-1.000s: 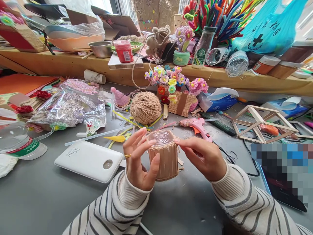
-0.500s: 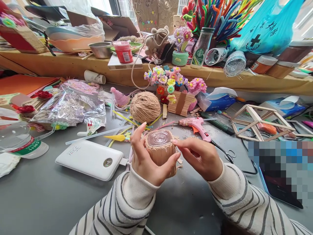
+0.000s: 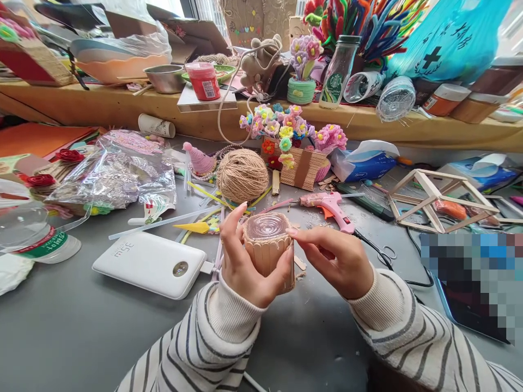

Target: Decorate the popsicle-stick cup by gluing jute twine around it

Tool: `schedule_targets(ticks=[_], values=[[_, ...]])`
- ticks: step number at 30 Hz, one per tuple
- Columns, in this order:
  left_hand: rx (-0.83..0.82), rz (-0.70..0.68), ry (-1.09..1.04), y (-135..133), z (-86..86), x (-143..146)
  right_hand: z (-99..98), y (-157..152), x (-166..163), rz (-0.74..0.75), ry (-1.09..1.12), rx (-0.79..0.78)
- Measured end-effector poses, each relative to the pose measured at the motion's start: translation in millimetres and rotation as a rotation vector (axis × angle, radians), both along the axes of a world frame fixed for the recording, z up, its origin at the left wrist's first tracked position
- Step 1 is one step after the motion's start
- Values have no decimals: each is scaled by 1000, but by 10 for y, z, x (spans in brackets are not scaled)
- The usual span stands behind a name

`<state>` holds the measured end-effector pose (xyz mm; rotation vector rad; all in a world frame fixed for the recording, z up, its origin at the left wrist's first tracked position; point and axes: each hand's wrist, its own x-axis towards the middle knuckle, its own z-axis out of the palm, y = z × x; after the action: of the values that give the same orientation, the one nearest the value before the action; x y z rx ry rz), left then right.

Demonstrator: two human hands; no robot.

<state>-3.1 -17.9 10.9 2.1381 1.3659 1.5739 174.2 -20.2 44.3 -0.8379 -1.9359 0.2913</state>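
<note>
A small container (image 3: 269, 250) covered in upright craft sticks stands in front of me, its round clear ridged plastic face turned up. Fuzzy brown twine runs along its upper edge. My left hand (image 3: 249, 261) wraps round its left and near sides, thumb pressed on the front. At the right of the upper rim, my right hand (image 3: 337, 258) pinches with thumb and forefinger; what lies between the fingertips is too small to make out. Behind the container sit a ball of twine (image 3: 243, 175) and a pink hot glue gun (image 3: 329, 208).
To the left lies a white power bank (image 3: 151, 265) with a cable plugged in, near a plastic bottle (image 3: 44, 239). Scissors (image 3: 386, 254), a wooden stick frame (image 3: 441, 198) and a tablet-like device (image 3: 469, 310) are at right. Crochet-like flowers (image 3: 281, 130) stand behind, below a cluttered ledge (image 3: 196, 122).
The view has shifted very slightly. Both hands keep nearly the same place on the container, and my left thumb sits a little higher against its side.
</note>
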Motion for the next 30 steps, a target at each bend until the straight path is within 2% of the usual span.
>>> schedule_targets(ticks=[14,24,30], values=[[-17,-54,-41,33,12,-31,5,-3,-6,14,9,-3],[-127,24,-155,-31,42,84,-15,2,-5,19,30,6],[-132,-3,-193,-31,57,95,43,-2,20,-5,-30,29]])
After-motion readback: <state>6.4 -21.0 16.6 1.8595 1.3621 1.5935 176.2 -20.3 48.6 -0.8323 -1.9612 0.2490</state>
